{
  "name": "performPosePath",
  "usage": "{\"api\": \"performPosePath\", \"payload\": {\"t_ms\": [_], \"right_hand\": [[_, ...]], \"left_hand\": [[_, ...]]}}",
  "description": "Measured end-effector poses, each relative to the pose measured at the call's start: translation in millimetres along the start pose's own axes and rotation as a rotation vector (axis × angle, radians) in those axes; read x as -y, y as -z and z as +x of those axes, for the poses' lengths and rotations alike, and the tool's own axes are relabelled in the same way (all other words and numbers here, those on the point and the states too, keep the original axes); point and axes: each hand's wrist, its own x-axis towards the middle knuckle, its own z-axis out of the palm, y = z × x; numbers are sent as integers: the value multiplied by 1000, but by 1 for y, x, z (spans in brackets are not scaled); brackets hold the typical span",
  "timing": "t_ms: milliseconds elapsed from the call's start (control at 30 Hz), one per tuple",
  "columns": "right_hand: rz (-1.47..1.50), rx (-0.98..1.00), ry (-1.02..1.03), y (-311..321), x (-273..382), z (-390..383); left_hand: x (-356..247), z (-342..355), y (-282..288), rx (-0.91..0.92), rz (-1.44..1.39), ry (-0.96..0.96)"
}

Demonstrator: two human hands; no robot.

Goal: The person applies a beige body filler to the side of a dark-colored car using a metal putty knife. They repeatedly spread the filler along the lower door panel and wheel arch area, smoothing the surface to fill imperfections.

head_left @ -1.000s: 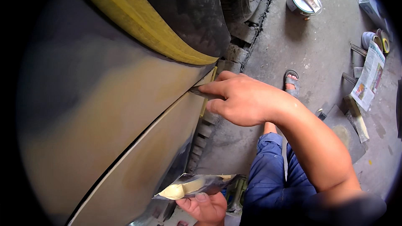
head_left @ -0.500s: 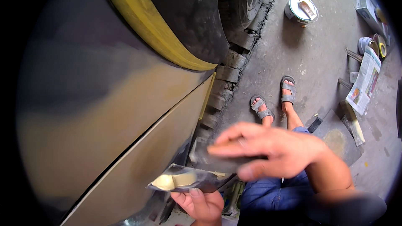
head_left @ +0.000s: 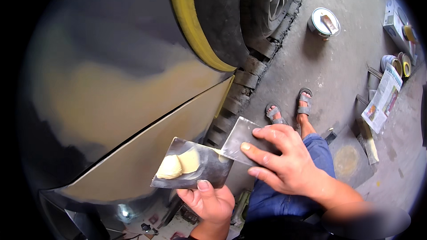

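Now our left hand [head_left: 209, 202] grips the mixing board [head_left: 193, 164], right hand [head_left: 284, 162] pinches the spreader [head_left: 240, 140]; tilted, the filler [head_left: 178, 164] may slide off.

Car panel [head_left: 111, 89]: sanded, matt, dull tan filler patches. Mixing plate [head_left: 195, 171]: bare metal, slight sheen, smooth cream putty blob [head_left: 178, 164]. Spreader blade [head_left: 242, 140]: thin grey metal. Floor [head_left: 338, 66]: rough concrete. Tin [head_left: 324, 22]: shiny metal.

Car panel [head_left: 111, 89] left, tin [head_left: 323, 23] and newspaper [head_left: 381, 100] right, sandalled feet [head_left: 289, 109] between.
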Motion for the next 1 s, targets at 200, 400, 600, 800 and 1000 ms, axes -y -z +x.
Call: {"api": "performPosePath", "payload": {"t_ms": [200,400,600,800,1000], "right_hand": [[-75,156,68,2,9,-7],[426,275,-241,21,-17,1],[433,434,-198,29,1,53],[366,504,-133,24,33,95],[347,535,-91,15,51,113]], "left_hand": [[-9,-2,2,27,37,-100],[-10,-20,37,58,218,-286],[0,-49,74,38,119,158],[8,-54,96,16,113,365],[5,-45,94,63,76,365]]}}
